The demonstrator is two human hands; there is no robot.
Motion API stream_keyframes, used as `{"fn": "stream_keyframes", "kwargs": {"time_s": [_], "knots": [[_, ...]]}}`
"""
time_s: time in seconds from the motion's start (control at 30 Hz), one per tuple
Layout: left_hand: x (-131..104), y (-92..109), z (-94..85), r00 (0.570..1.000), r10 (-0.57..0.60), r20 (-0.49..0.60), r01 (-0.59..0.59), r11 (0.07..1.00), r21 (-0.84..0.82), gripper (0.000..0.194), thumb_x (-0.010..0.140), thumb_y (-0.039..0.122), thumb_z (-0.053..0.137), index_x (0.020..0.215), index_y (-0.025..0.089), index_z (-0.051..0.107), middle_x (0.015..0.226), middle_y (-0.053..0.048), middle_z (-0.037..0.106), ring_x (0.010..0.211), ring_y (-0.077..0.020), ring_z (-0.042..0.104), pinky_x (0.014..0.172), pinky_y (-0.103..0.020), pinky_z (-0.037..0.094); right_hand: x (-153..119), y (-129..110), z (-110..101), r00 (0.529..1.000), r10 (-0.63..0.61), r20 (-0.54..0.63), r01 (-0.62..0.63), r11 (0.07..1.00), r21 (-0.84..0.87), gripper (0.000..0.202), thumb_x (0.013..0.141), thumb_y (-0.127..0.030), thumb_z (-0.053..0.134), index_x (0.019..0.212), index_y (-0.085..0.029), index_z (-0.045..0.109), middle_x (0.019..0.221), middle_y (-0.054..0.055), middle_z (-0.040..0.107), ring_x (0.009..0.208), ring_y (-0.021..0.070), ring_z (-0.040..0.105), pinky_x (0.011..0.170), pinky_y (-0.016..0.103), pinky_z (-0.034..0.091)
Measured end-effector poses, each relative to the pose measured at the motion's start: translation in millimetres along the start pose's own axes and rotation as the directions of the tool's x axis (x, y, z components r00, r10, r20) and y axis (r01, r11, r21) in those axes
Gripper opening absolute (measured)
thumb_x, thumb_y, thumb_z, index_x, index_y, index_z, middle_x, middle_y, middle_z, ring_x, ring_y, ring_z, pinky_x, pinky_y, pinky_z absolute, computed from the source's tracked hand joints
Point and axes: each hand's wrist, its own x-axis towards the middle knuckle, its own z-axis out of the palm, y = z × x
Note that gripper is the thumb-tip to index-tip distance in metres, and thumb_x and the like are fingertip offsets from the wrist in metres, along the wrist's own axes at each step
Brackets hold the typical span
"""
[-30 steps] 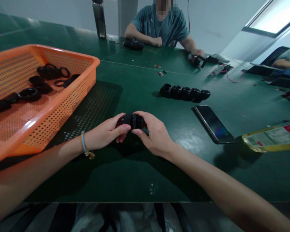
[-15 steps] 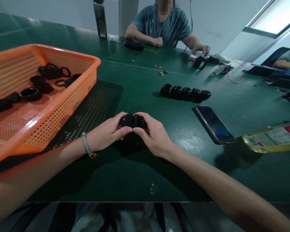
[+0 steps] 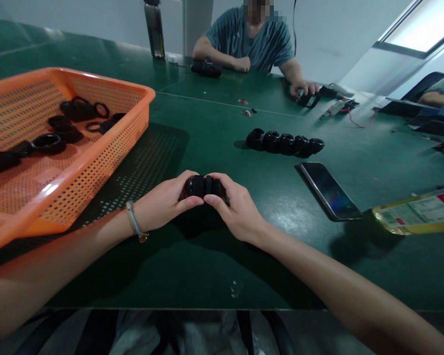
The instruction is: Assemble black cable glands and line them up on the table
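Note:
Between my two hands, just above the green table (image 3: 192,276), is a short black ribbed cylindrical part (image 3: 204,186) lying sideways. My left hand (image 3: 170,197) is closed on its left end, thumb along the near side. From the other end my right hand (image 3: 237,202) grips it, and the two thumb tips almost meet. My fingers hide the part's far side and ends. Beyond my hands, to the right, several similar black ring-shaped parts (image 3: 286,143) stand in a row.
An orange perforated basket (image 3: 107,162) with several black parts stands at left. A phone (image 3: 329,190) and a yellow bottle (image 3: 418,214) lie at right. Across the table sits a person (image 3: 251,44), one hand (image 3: 304,88) on a black object. A dark bottle (image 3: 154,29) stands at the back.
My hands hold the black part in nearly the same place. Across the table, the other person's hand has lowered onto the black object and shifted slightly left.

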Motion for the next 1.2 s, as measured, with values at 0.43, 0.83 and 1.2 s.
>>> {"fn": "stream_keyframes", "kwargs": {"time_s": [0.43,0.83,1.2], "knots": [[2.9,5.7,-4.2,0.998,-0.035,0.054,0.046,0.976,-0.211,0.047,0.080,0.064,0.034,0.070,0.019,0.043,0.057,0.004,0.043,0.052,-0.0119,0.041,0.051,-0.024,0.035,6.5,13.5,-7.4,0.962,-0.272,-0.015,0.266,0.950,-0.162,0.049,0.084,-0.057,0.049,0.113,-0.017,0.049,0.104,0.011,0.065,0.087,0.0211,0.062,0.073,0.036,0.051],[2.0,8.2,-3.0,0.992,-0.069,0.109,0.101,0.940,-0.327,0.047,0.080,0.066,0.034,0.071,0.020,0.041,0.056,0.004,0.045,0.047,-0.0091,0.037,0.045,-0.023,0.032,2.4,11.0,-2.5,0.978,-0.208,0.023,0.209,0.969,-0.129,0.032,0.090,-0.035,0.046,0.116,-0.016,0.046,0.111,0.013,0.062,0.103,0.0238,0.060,0.084,0.043,0.051],[1.8,10.0,-4.4,0.981,-0.085,0.174,0.152,0.893,-0.424,0.045,0.076,0.064,0.042,0.078,0.018,0.042,0.061,0.004,0.046,0.050,-0.0093,0.041,0.047,-0.023,0.035,3.8,14.2,-2.3,0.965,-0.256,0.051,0.261,0.956,-0.135,0.041,0.088,-0.042,0.050,0.120,-0.017,0.043,0.116,0.014,0.060,0.108,0.0253,0.059,0.090,0.046,0.049]]}}
